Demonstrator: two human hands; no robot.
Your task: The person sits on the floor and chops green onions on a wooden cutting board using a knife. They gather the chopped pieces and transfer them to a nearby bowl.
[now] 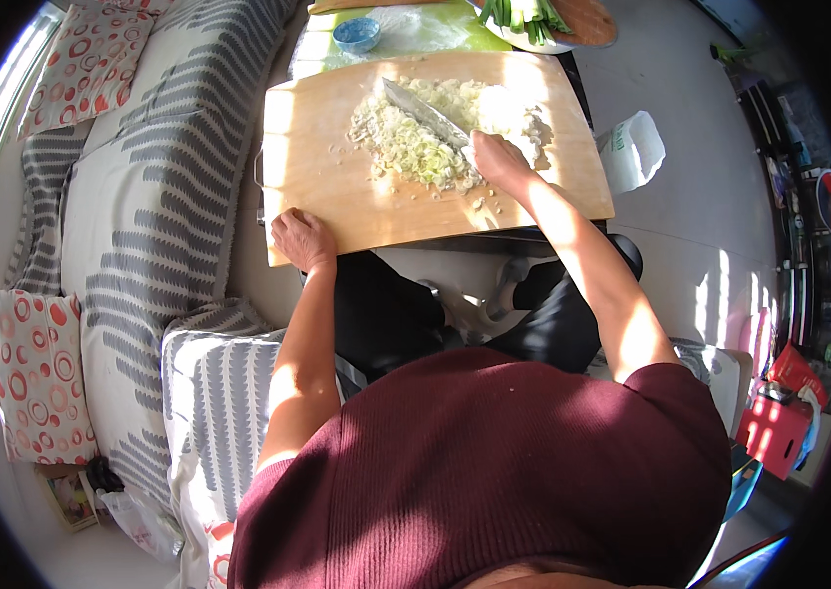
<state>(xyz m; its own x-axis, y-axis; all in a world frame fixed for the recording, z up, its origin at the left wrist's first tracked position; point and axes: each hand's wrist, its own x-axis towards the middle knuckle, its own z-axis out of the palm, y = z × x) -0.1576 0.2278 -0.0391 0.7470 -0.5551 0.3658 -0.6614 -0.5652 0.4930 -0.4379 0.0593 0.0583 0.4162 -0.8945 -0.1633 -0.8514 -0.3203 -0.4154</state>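
Observation:
My right hand (501,163) is closed around the handle of a kitchen knife (426,112), whose broad blade points to the upper left and lies amid the chopped pale green and white vegetable, apparently leek or scallion (423,151). The pieces spread over the upper middle of a large wooden cutting board (312,184), with a few loose bits near its front. At the board's lower left corner rests my left hand (304,238), its fingers bent on the surface and holding no object that I can see.
Beyond the board, a blue bowl (357,34) stands on a green floured mat (423,29). Leafy green stalks (526,18) lie in a white dish at the upper right. A white plastic bag (632,151) is right of the board; a sofa with a striped cover (165,184) is at left.

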